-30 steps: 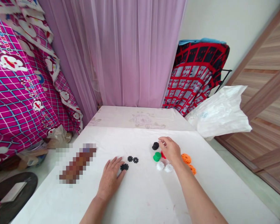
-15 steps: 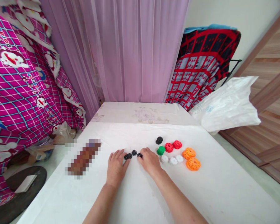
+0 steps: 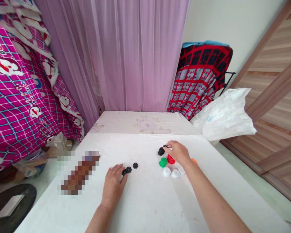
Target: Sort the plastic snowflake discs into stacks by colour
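Right, so the right hand [image 3: 179,152] is out over the far side of the piles, thumb and fingertips narrowed to a pinch on a notched black disc [image 3: 166,146], just beside the black stack [image 3: 161,151]. It's taken by the rim, presumably because so thin a piece offers little else to grip (how high it sits above the cloth, I can't tell).

Across the way, the left hand [image 3: 113,183] lies low, thumb and forefinger close about a pair of black discs [image 3: 128,169]; whether they squeeze or merely rest there doesn't show. It reads as a steadying pose, perhaps so such light pieces won't slide. Just right of that pair lies a lone black disc [image 3: 135,165], flat, apart from the fingers.

The green stack [image 3: 163,162], red discs [image 3: 170,159] and white discs [image 3: 176,173] sit grouped by colour, likely for easy picking; orange discs [image 3: 194,160] peek from behind the right wrist.

Now the edges! A broad run of white cloth [image 3: 145,200] separates the lone disc from the piles, leaving room to pass sideways. Left, the pixelated object [image 3: 80,174] lies near the table's edge; right, the white bag [image 3: 225,115] crowds the far corner, well apart from either hand.
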`<state>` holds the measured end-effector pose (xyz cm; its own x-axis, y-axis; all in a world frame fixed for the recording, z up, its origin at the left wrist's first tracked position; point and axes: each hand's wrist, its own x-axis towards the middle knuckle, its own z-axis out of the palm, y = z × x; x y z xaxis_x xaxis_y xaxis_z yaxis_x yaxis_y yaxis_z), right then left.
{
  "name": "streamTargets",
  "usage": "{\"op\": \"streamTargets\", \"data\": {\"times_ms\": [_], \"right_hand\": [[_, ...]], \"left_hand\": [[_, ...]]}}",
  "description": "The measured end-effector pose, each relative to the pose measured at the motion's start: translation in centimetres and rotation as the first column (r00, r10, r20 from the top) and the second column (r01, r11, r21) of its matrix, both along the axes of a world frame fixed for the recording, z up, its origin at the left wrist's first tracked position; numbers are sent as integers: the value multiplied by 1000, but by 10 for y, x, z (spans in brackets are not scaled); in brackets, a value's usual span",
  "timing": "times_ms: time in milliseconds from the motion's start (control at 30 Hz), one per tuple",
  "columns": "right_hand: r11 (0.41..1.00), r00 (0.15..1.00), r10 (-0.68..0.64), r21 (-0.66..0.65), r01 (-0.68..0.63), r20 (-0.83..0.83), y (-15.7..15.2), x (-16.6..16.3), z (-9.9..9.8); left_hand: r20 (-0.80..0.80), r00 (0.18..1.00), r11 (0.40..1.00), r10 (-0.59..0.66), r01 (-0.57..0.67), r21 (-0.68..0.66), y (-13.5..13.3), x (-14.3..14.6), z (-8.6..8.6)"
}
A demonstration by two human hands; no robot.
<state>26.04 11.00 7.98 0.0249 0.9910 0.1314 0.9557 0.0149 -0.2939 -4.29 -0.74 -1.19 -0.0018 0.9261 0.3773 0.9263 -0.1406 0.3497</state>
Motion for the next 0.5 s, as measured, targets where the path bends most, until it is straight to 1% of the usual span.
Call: {"op": "streamTargets", "data": {"times_ms": [167,333,400,500], "right_hand": [[995,994,60,-89,-52,89,0,-8,-6],[992,994,66,-116,-56,87,2,-10,-8],[994,996,69,-84,-64,56,1,-9,-6],[996,996,88,36,-87,-33,-4,-14,-2]], "left_hand": [[6,1000,998,-10,9,54,0,0,-5],[9,1000,997,-11,10,80,0,-1,-8],[10,1000,996,-13,12,84,0,-1,-8],[12,1000,997,-12,10,83,0,-1,-8]]}}
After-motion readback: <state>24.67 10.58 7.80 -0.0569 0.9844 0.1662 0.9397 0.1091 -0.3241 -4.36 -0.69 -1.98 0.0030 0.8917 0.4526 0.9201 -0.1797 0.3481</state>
